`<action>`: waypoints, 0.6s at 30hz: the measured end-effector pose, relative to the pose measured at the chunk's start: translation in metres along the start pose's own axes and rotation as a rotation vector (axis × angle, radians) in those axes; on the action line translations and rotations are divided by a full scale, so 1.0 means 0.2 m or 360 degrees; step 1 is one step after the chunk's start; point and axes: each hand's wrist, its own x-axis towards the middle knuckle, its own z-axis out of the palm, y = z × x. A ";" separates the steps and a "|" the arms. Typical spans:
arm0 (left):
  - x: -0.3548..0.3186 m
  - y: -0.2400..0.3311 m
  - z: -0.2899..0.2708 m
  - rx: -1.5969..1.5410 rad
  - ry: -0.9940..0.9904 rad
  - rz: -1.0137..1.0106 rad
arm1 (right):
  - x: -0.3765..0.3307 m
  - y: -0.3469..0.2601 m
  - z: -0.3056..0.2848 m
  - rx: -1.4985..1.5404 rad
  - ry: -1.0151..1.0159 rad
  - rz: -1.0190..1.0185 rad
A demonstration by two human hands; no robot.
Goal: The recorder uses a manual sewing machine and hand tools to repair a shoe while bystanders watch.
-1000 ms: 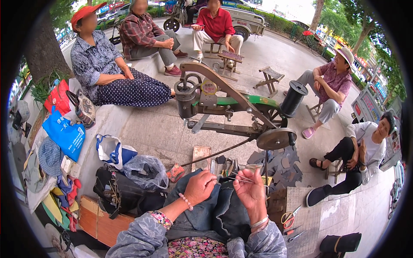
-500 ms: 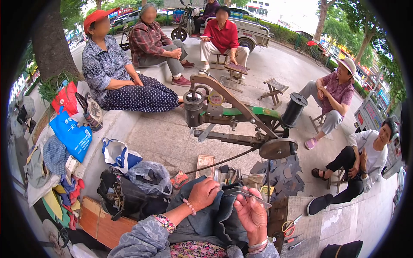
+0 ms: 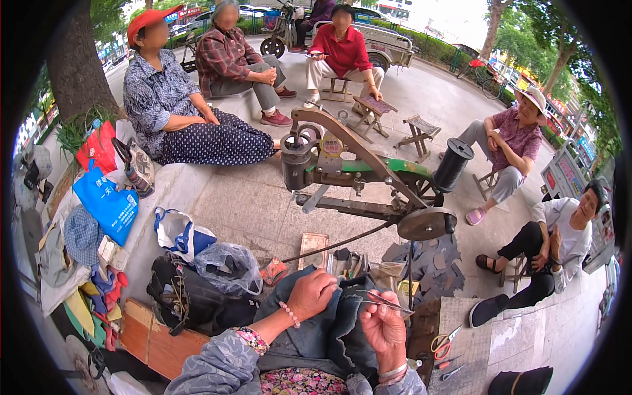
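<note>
My right hand (image 3: 384,329) is closed, with a thin flat grey piece (image 3: 395,304) pinched between thumb and fingers. That piece is seen nearly edge-on, and its exact kind does not show. Just left of it my left hand (image 3: 312,294) is raised with curled fingers, its fingertips close to the piece's left end. Whatever the left fingers pinch is hidden. Dark blue-grey cloth with a frayed edge (image 3: 342,329) lies over my lap below both hands.
Ahead stands a hand-cranked sewing machine (image 3: 355,171) with a black thread spool (image 3: 453,163). Orange-handled scissors (image 3: 445,343) lie on a board at right. Dark scraps (image 3: 431,273) are spread beyond my right hand; bags (image 3: 227,266) stand at left. Several people sit around.
The grey piece in my right hand has tilted and now shows a thinner edge. My left hand stays almost where it was. The whole view has shifted slightly.
</note>
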 end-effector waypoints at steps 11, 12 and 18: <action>0.01 -0.02 -0.01 -0.0034 0.0042 0.0023 | 0.04 0.00 0.07 -0.0220 -0.0074 0.0018; 0.00 -0.02 0.00 -0.0037 0.0048 0.0035 | 0.06 -0.01 0.09 -0.0222 -0.0091 0.0010; 0.02 -0.01 -0.01 -0.0043 -0.0004 -0.0015 | 0.14 -0.07 0.16 -0.0345 -0.0125 -0.0070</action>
